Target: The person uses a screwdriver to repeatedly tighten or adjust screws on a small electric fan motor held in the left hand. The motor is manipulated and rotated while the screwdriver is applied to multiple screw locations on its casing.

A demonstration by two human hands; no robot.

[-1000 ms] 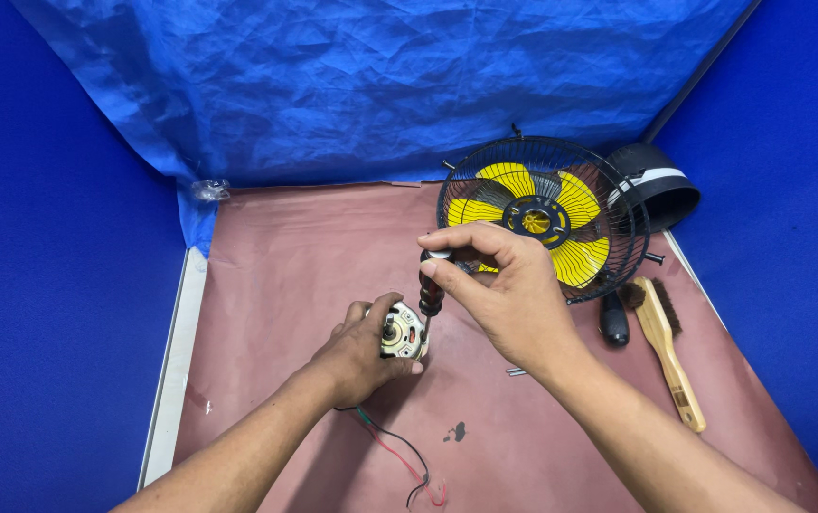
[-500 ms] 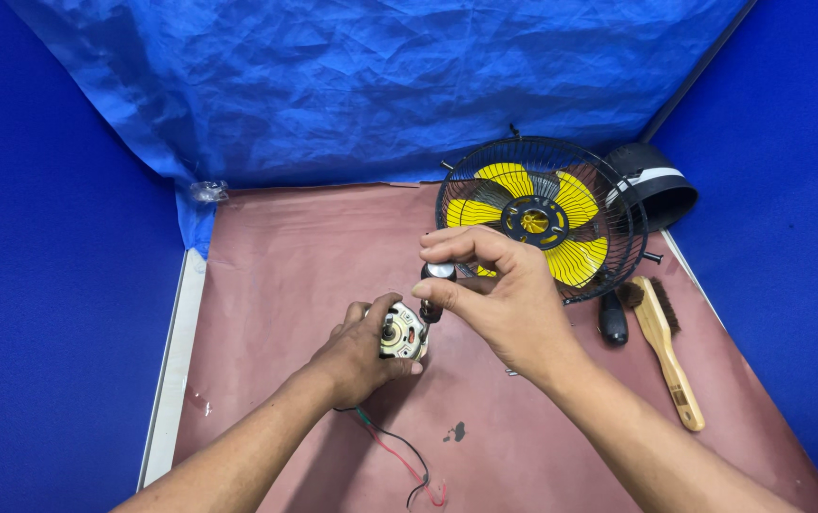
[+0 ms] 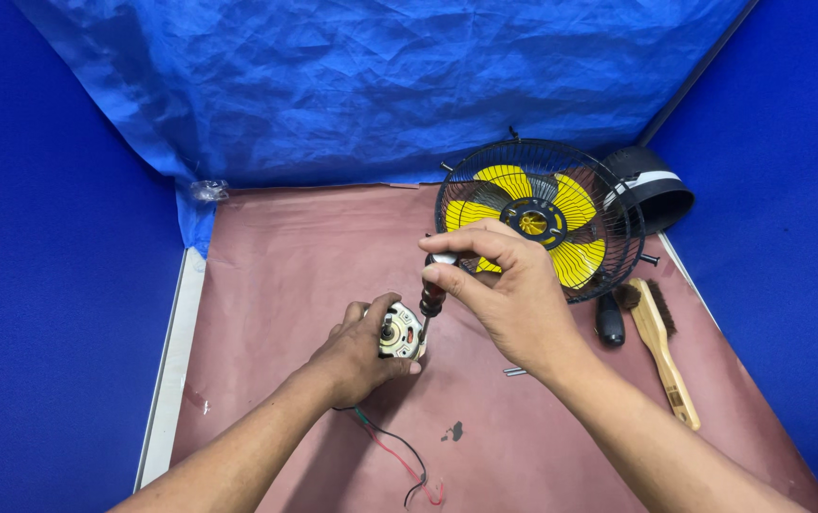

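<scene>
My left hand (image 3: 357, 353) grips a small silver electric motor (image 3: 400, 333) against the reddish-brown table top (image 3: 285, 275). Red, black and green wires (image 3: 394, 451) trail from the motor toward me. My right hand (image 3: 504, 290) holds a dark-handled screwdriver (image 3: 431, 299) upright, with its tip down at the motor's right edge. Just behind my right hand stands a black wire fan cage with yellow blades (image 3: 542, 218).
A wooden-handled brush (image 3: 660, 347) and a short black handle (image 3: 609, 321) lie right of my right hand. A black round housing (image 3: 656, 185) sits at the back right. A small metal pin (image 3: 514, 371) lies near my right wrist. Blue sheeting (image 3: 380, 85) walls the table.
My right hand has turned slightly on the screwdriver handle, fingers shifting around it. My left hand and the motor have stayed in place.
</scene>
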